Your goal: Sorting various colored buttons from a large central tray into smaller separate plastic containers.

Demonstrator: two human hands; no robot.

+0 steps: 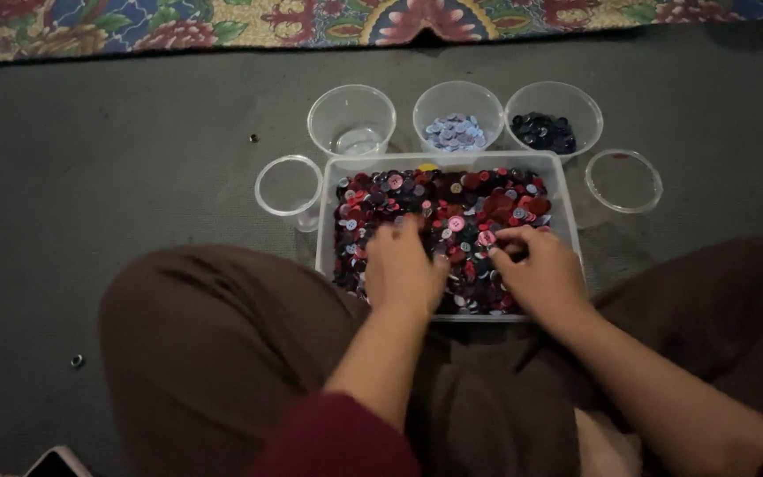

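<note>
My knees, in brown trousers (214, 353), fill the near edge, and my dark red sleeve (337, 437) sits between them. Just beyond my lap lies the tub (567, 190), clear plastic and rectangular, on the grey mat (134, 177).

My left hand (404, 269) rests palm down on the buttons (452, 203) in the near left part of the tub, fingers curled into the heap. I cannot tell whether it has one pinched. My right hand (540, 269) lies in the near right part of the tub, its fingertips bent together on the buttons near the middle; whether they grip anything is hidden. The two hands are close but apart.

The buttons are mostly red, maroon and dark, with some pink and pale blue ones, and they cover the tub's floor.

Left of the tub stands a clear cup (289, 185), touching its side. Right of the tub, a little apart, is another clear cup (624, 181). Behind the tub stand three cups in a row: the left cup (351, 119) looks bare inside, the middle cup (457, 110) holds pale blue buttons, the right cup (554, 115) holds dark ones.

Farthest from the tub runs a flowered rug (222, 22).
</note>
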